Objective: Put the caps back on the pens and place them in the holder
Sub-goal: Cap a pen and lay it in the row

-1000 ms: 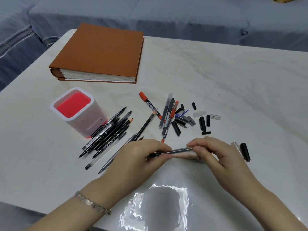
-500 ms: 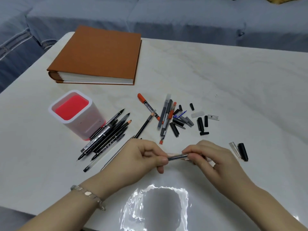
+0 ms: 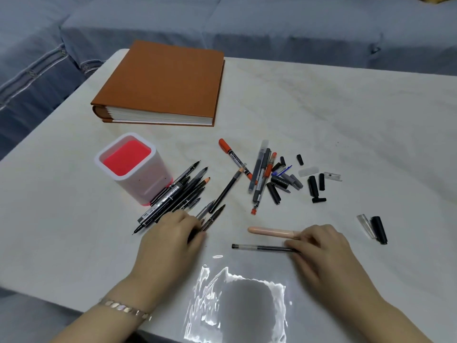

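I find the pen print too small to read | right hand point(image 3: 321, 246) pinches thin clear pen point(image 3: 259, 247), lower centre | left hand point(image 3: 170, 236) rests on pen pile point(image 3: 173, 194), grip unclear

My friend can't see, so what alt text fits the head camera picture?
A right hand holds a thin black pen on a white table, while the left hand touches a pile of pens beside a white-and-red holder. Loose caps lie behind.

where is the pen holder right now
In the head view the white holder with the red inside stands on the left of the table, just in front of the brown book, with a pile of black pens beside its right base.
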`<act>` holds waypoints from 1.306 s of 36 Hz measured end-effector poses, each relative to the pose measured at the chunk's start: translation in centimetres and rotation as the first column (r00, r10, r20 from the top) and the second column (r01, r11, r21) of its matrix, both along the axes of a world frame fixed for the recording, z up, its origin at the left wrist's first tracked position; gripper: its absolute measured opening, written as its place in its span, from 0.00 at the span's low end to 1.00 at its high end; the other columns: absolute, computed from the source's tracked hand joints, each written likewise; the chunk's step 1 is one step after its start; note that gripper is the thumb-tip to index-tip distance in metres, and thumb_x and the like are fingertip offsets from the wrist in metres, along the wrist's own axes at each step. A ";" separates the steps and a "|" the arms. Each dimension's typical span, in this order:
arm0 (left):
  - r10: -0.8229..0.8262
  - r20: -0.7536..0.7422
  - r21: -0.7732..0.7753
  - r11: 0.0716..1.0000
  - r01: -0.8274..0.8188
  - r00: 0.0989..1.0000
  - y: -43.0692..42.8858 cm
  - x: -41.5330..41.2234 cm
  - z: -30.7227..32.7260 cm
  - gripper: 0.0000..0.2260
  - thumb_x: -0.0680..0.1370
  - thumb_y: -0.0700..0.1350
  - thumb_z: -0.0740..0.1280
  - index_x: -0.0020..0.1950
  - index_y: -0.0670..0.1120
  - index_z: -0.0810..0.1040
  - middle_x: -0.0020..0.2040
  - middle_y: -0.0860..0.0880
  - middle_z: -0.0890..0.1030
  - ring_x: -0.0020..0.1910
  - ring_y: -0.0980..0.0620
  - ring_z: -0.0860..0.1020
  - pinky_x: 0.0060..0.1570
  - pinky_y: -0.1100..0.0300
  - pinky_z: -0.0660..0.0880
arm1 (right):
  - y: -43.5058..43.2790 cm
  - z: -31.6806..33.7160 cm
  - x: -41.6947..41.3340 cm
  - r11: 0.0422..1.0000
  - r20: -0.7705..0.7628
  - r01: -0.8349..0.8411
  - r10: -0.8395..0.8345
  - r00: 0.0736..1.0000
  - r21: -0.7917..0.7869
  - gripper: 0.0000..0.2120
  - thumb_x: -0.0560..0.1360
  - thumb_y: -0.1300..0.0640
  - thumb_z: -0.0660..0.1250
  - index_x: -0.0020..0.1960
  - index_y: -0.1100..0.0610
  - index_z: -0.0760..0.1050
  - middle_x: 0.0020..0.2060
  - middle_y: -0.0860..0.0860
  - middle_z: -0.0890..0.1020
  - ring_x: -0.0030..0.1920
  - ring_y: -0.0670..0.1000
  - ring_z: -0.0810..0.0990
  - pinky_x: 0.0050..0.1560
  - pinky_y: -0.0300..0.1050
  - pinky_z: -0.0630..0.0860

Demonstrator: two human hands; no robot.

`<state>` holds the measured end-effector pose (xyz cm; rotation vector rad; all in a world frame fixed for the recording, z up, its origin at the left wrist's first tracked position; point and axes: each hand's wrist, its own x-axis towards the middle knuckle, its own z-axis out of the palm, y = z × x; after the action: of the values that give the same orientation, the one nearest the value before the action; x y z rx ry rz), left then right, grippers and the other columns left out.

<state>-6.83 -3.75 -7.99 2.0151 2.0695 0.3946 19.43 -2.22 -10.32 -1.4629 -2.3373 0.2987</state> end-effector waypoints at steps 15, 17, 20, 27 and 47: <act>0.086 0.023 -0.008 0.996 -0.086 0.996 2.5 2.6 0.5 0.07 0.75 0.48 0.62 0.42 0.46 0.76 0.42 0.51 0.75 0.44 0.50 0.73 0.36 0.59 0.68 | 1.4 0.7 0.6 0.974 -0.034 0.187 -0.193 0.981 -0.128 0.06 0.72 0.54 0.63 0.39 0.52 0.78 0.34 0.45 0.75 0.37 0.49 0.72 0.42 0.42 0.67; 0.117 0.194 -0.011 0.993 -0.117 0.974 2.7 2.9 1.3 0.05 0.74 0.46 0.64 0.39 0.47 0.75 0.38 0.52 0.76 0.38 0.54 0.73 0.33 0.62 0.66 | 2.8 1.4 0.9 0.959 -0.066 0.254 -0.264 0.962 -0.130 0.02 0.72 0.60 0.67 0.41 0.56 0.79 0.36 0.48 0.76 0.40 0.52 0.73 0.44 0.45 0.68; 0.180 0.464 -0.108 0.983 -0.146 0.867 2.9 3.3 2.4 0.04 0.73 0.44 0.66 0.39 0.47 0.75 0.36 0.51 0.79 0.34 0.56 0.74 0.33 0.65 0.68 | 5.6 2.1 1.2 0.925 -0.010 0.353 -0.358 0.934 -0.139 0.07 0.74 0.59 0.65 0.49 0.59 0.79 0.44 0.55 0.79 0.49 0.57 0.75 0.48 0.46 0.68; 0.273 0.820 -0.251 0.961 -0.113 0.503 2.8 4.4 4.0 0.06 0.75 0.37 0.65 0.43 0.48 0.75 0.31 0.49 0.84 0.31 0.54 0.81 0.42 0.61 0.77 | 9.6 1.7 0.0 0.888 0.204 0.444 -0.416 0.886 -0.119 0.13 0.75 0.52 0.62 0.54 0.60 0.74 0.51 0.57 0.77 0.56 0.58 0.72 0.46 0.48 0.70; 0.104 0.760 -0.151 0.988 0.018 0.642 2.5 5.1 4.8 0.10 0.71 0.38 0.70 0.40 0.55 0.79 0.35 0.52 0.83 0.35 0.58 0.80 0.38 0.72 0.74 | 5.7 5.4 -0.2 0.943 -0.419 0.135 -0.260 0.870 -0.305 0.13 0.77 0.60 0.57 0.39 0.47 0.75 0.34 0.40 0.79 0.38 0.42 0.76 0.37 0.28 0.68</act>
<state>-1.71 -1.24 -3.20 1.3336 1.5238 0.8998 19.20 3.48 -4.95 -1.5374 -1.8043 0.8304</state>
